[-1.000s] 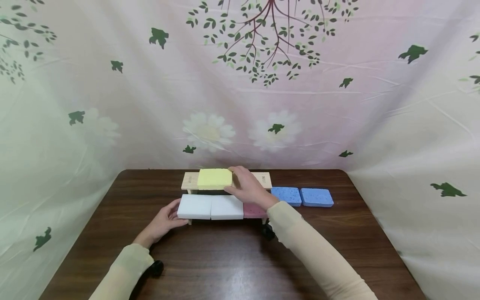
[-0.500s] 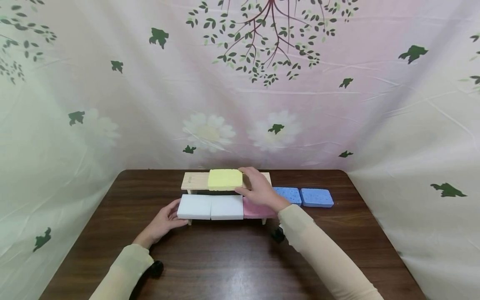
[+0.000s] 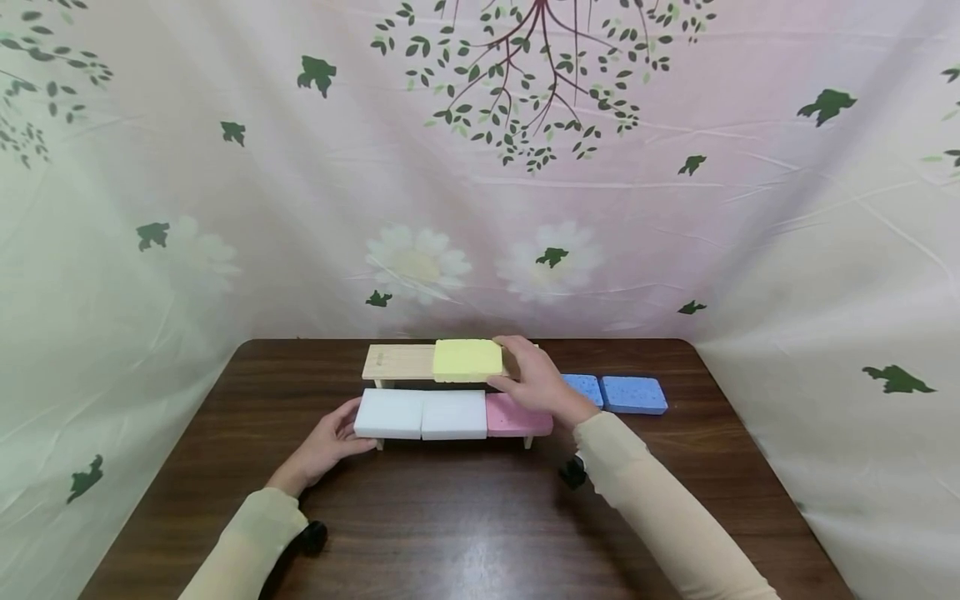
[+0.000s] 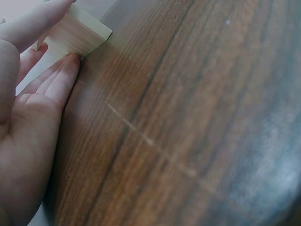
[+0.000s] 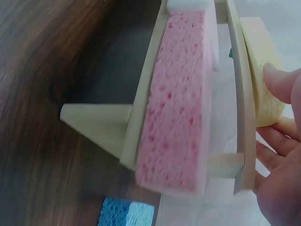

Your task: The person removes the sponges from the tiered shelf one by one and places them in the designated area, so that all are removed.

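Observation:
A two-step wooden rack [image 3: 397, 362] stands at the back of the table. On its upper step lies a yellow sponge [image 3: 467, 360]; my right hand [image 3: 534, 375] pinches its right end between thumb and fingers, also seen in the right wrist view. The lower step carries two white sponges [image 3: 389, 414] side by side and a pink sponge [image 3: 516, 417] at their right. At the left end of that step my left hand [image 3: 327, 443] holds the rack, thumb in front and fingers behind. The left wrist view shows its fingers against a wooden end piece [image 4: 77, 35].
Two blue sponges [image 3: 633, 395] lie on the brown table [image 3: 450, 517] right of the rack, one partly behind my right forearm. A printed cloth [image 3: 480, 208] hangs behind the table and along its sides. A black wrist camera [image 3: 312, 537] is by the left sleeve.
My right hand has moved the yellow sponge rightward along the upper step, uncovering more of the wood at left. The left hand stays at the rack's left end.

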`<state>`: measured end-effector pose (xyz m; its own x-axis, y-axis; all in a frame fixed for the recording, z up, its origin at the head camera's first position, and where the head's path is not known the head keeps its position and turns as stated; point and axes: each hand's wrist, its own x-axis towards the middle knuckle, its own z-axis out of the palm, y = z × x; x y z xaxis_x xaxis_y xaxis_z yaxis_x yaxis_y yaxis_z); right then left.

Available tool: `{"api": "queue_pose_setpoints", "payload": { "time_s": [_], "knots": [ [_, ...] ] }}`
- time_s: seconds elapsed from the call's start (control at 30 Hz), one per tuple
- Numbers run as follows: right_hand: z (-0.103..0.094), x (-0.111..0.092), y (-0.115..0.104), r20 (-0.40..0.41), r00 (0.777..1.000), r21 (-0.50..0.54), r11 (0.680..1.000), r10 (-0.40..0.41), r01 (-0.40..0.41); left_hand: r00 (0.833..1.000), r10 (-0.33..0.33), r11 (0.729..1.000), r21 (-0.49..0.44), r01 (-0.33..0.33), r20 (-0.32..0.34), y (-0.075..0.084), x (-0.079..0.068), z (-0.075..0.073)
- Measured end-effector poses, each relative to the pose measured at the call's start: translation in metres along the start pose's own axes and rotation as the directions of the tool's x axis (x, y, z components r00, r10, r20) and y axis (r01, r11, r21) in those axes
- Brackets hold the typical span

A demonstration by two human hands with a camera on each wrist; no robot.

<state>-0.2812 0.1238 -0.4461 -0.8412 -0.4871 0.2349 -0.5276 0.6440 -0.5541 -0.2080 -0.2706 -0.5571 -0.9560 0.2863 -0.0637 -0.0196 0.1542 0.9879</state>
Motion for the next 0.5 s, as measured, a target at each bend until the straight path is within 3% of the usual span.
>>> {"api": "queue_pose_setpoints", "payload": {
  "time_s": [0.5],
  "knots": [
    [-0.010,-0.013,0.017,-0.019,0.999,-0.002,1.000,-0.031,0.031,1.000,0.005,1.000,0.017,-0.005,0.000,-0.001,-0.001,-0.001]
  ]
}}
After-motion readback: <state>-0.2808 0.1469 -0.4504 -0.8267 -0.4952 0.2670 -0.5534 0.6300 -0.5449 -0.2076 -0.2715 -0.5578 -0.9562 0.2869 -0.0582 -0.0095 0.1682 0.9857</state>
